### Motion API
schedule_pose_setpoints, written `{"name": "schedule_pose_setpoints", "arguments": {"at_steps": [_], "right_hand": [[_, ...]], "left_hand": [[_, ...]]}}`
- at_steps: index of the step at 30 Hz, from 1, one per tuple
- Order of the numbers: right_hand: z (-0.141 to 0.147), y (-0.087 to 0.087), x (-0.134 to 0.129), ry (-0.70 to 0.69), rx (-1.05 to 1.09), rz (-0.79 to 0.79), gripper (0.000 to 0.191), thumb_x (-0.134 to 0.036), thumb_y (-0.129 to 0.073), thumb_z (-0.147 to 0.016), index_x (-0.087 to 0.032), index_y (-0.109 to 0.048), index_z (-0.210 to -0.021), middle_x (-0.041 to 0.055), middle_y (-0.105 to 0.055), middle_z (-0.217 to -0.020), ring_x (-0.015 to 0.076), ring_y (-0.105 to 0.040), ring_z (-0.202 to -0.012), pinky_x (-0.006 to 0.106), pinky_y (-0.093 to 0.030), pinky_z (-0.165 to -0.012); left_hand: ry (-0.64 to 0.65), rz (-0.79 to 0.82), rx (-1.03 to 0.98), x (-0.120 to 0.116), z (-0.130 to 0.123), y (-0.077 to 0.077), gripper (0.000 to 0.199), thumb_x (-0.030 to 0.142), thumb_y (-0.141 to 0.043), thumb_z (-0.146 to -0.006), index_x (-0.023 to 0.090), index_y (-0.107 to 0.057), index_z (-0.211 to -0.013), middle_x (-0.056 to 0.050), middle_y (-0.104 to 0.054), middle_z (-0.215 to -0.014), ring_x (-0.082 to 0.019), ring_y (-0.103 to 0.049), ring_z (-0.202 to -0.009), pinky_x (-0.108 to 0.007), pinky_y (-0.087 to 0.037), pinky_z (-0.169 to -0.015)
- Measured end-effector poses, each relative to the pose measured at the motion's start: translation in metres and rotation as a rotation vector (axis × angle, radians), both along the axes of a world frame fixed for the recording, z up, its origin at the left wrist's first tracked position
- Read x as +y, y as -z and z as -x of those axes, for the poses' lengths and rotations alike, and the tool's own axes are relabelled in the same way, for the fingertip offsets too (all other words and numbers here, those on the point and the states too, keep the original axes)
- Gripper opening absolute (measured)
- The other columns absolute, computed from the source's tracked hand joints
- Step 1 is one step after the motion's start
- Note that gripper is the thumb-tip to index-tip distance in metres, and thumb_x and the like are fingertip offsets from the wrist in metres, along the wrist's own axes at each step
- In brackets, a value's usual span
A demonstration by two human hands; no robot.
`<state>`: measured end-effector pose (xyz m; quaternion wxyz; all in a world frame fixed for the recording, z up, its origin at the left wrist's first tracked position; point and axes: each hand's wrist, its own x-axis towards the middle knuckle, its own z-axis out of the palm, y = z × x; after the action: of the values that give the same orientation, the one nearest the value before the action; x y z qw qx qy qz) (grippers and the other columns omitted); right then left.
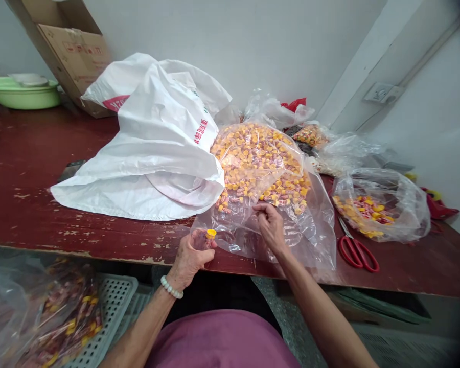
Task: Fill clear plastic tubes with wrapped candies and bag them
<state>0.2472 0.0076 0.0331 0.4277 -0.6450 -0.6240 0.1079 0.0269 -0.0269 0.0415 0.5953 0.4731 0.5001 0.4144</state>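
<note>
My left hand [191,257], with a beaded bracelet at the wrist, is closed around a small clear plastic piece with a yellow round top [211,233] at the table's front edge. My right hand [270,225] has its fingers curled together at the near side of a large clear plastic bag [237,240]. What is between those fingers, if anything, is hidden. Many small yellow-topped pieces [260,153] with reddish wrapped bodies fill that bag. A large white sack [157,148] with red print lies against its left side.
Right of the big bag lie red-handled scissors [356,253] and a smaller clear bag [406,204] of similar pieces. A cardboard box [74,56] and green basin [23,97] stand back left. Below the table edge, a perforated crate [117,296] sits beside more bagged pieces [69,317].
</note>
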Motion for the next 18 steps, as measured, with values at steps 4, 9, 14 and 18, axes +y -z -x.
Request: {"name": "schedule_pose_setpoints", "arguments": {"at_steps": [4,9,14,18], "right_hand": [[-0.014,0.016,0.06,-0.072,-0.113,0.043,0.024,-0.015,-0.044,-0.079,-0.016,-0.065,-0.091,0.0091,-0.067,-0.099,0.0209,-0.059,-0.094,0.036,-0.043,-0.089],[-0.001,0.023,0.087,-0.18,-0.228,0.062,0.029,-0.014,-0.051,-0.076,-0.017,-0.061,-0.104,0.0094,-0.065,-0.105,0.0234,-0.053,-0.099,0.038,-0.035,-0.095],[0.004,0.025,0.089,-0.177,-0.267,0.067,0.023,-0.016,-0.05,-0.077,-0.016,-0.059,-0.098,0.0083,-0.064,-0.096,0.0226,-0.052,-0.09,0.034,-0.038,-0.085],[0.008,0.024,0.096,-0.177,-0.256,0.06,0.022,-0.013,-0.049,-0.075,-0.016,-0.058,-0.095,0.0082,-0.063,-0.098,0.0212,-0.052,-0.093,0.031,-0.037,-0.084]], "left_hand": [[-0.011,0.001,0.021,0.001,0.006,-0.005,0.04,0.017,-0.068,-0.056,0.016,-0.055,-0.094,0.0,-0.065,-0.076,-0.01,-0.053,-0.054,-0.016,-0.033,-0.035],[0.029,-0.053,0.003,0.003,0.003,-0.014,0.033,0.014,-0.067,-0.057,0.015,-0.056,-0.088,-0.001,-0.064,-0.076,-0.009,-0.052,-0.054,-0.015,-0.037,-0.037],[0.038,-0.044,0.0,0.004,-0.001,-0.01,0.04,0.016,-0.068,-0.058,0.016,-0.053,-0.095,-0.001,-0.064,-0.076,-0.01,-0.053,-0.056,-0.016,-0.037,-0.036],[0.05,-0.015,-0.013,0.004,-0.006,-0.011,0.044,0.017,-0.07,-0.056,0.015,-0.052,-0.096,0.0,-0.065,-0.076,-0.009,-0.052,-0.052,-0.016,-0.036,-0.035]]}}
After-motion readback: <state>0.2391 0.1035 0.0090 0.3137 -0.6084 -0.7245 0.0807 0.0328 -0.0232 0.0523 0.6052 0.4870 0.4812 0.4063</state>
